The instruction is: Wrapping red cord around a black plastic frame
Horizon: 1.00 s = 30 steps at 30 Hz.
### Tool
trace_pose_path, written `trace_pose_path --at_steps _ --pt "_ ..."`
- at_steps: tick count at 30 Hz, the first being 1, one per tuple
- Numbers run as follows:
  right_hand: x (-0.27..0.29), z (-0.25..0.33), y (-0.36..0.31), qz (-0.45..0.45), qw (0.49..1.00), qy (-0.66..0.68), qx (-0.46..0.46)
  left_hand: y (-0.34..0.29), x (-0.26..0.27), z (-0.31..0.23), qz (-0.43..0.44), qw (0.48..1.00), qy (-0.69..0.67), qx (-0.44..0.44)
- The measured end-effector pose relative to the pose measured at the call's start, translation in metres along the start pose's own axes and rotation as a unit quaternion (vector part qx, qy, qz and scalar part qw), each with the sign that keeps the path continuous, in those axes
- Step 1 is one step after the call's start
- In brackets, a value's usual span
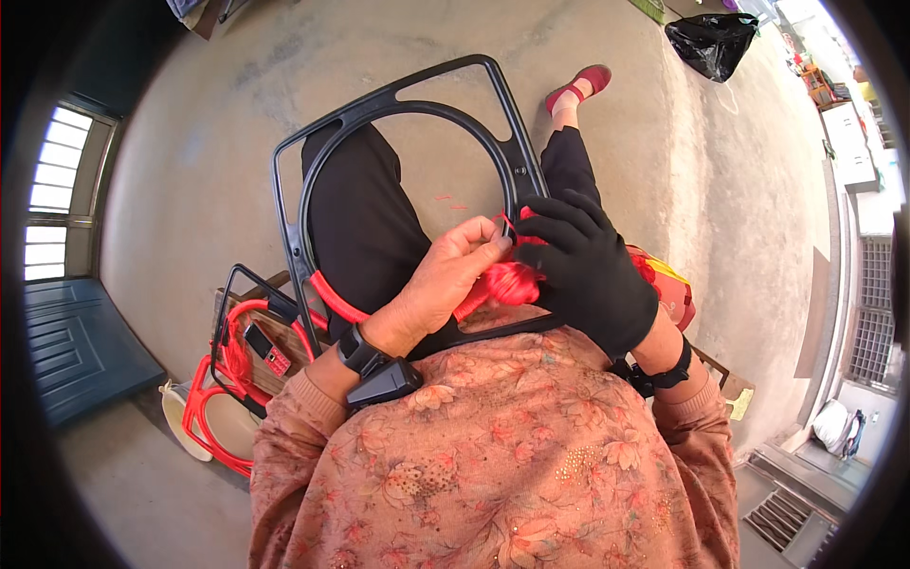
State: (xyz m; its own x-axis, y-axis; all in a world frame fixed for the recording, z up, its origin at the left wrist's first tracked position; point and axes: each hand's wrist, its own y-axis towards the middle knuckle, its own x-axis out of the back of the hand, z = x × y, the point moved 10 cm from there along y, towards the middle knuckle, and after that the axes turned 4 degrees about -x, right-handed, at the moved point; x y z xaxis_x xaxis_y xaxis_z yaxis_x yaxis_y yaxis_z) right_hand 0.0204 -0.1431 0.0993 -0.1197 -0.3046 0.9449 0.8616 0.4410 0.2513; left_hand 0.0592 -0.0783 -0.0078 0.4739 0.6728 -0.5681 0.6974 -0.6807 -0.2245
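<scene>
A black frame with a round ring inside an angular outer bar rests across my lap. Red cord is wound closely round the ring's near left part. My bare left hand pinches red cord against the ring's right side, thumb and forefinger together. Across from it, my right hand in a black glove has its fingers bent over the same side of the frame and red strands. Below the fingertips hangs a loose bundle of glossy red cord. The gloved fingertips are partly blurred and hide some of the strands.
Left of me, a second frame wrapped in red leans by a wooden stool, with a red and black phone nearby. A red and yellow bag is at my right. A black plastic bag lies on the floor far right.
</scene>
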Motion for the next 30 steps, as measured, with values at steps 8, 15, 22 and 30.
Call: trace_pose_path --at_steps 8,15,22,30 --pt "0.008 -0.090 -0.115 -0.245 0.563 0.693 -0.379 -0.005 0.007 0.021 -0.010 0.990 0.012 0.142" --pt "-0.003 -0.102 -0.134 -0.266 0.467 0.774 -0.335 -0.003 0.002 0.019 -0.021 0.991 -0.074 0.113" --pt "0.025 -0.208 -0.171 -0.449 0.481 0.676 -0.333 -0.002 0.006 0.021 -0.007 0.992 -0.077 0.098" --pt "0.025 -0.142 -0.034 -0.159 0.852 0.360 -0.345 -0.003 0.016 0.012 -0.044 0.999 0.026 -0.005"
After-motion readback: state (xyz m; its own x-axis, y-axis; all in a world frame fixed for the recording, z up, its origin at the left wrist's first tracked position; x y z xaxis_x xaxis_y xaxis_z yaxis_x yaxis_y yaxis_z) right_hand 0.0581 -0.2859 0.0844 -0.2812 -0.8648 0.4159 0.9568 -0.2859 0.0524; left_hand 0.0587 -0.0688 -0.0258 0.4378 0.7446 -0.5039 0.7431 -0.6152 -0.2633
